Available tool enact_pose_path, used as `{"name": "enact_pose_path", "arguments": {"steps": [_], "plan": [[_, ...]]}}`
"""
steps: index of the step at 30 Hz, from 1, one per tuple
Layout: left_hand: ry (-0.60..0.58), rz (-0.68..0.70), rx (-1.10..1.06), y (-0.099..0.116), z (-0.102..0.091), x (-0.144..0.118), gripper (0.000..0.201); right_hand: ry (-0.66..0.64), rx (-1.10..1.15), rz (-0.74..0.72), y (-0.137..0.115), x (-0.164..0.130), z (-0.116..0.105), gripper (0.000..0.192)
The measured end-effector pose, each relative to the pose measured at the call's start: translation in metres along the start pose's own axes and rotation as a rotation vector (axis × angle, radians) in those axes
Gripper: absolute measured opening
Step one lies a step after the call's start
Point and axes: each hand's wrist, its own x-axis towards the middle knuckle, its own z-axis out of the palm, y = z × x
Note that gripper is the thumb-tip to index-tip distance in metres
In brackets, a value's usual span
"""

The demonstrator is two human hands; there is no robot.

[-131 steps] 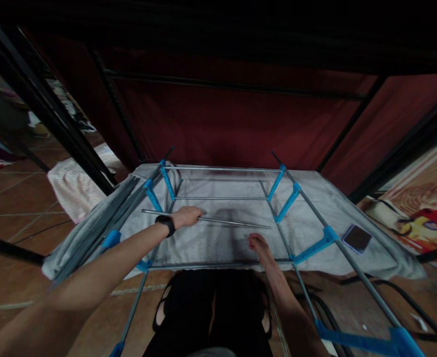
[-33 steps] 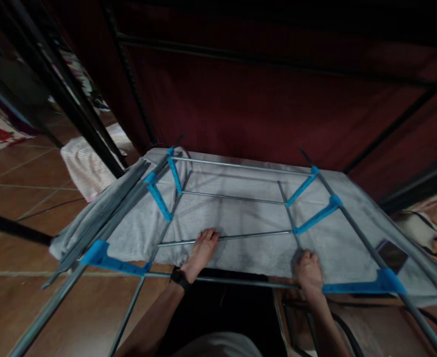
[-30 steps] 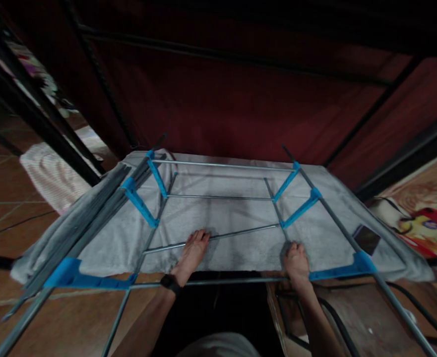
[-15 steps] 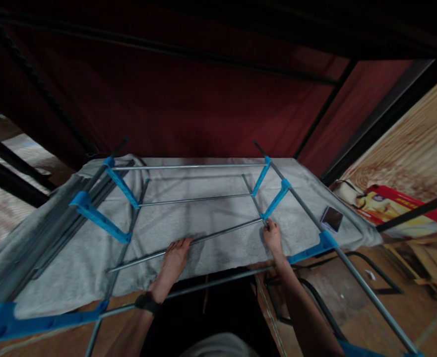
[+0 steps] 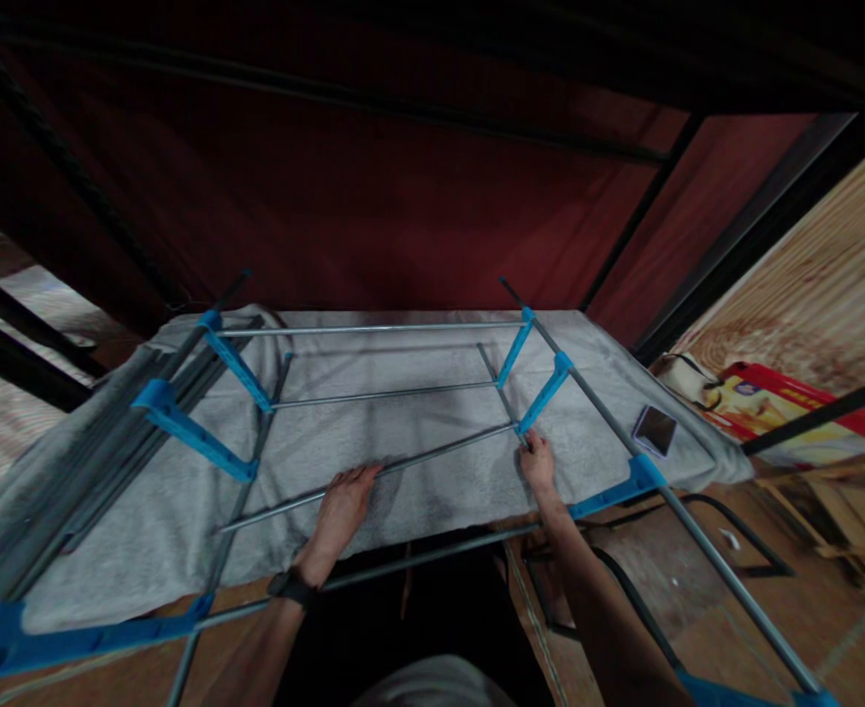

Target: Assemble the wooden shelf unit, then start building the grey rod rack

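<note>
Lying aslant across the grey towel (image 5: 417,491): a thin, shiny metal rod (image 5: 432,456), running from low on the left up to a blue plastic connector (image 5: 545,395) on the right, inside a frame of similar rods (image 5: 373,329) and blue joints. Resting on the rod's middle stretch, left hand (image 5: 342,504), fingers stretched out nearly flat, touching rather than gripping. Pinching at the rod's right end just below the connector, right hand (image 5: 537,464), fingers curled; whether actually closing around the rod, cannot tell. Sitting on the towel's right edge, well apart from both hands, a dark phone (image 5: 654,429).
</note>
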Motion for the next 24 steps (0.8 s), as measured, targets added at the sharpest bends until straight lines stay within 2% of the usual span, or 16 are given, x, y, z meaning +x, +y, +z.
{"name": "enact_pose_path", "arguments": {"steps": [6,24], "plan": [[-0.011,0.014,-0.028,-0.006,0.005,-0.001,0.047,-0.013,-0.026,0.002,0.004,0.001,0.002,0.049],[0.003,0.039,-0.142,-0.007,0.002,0.008,0.040,0.002,0.005,-0.011,0.011,0.003,0.007,0.049]]}}
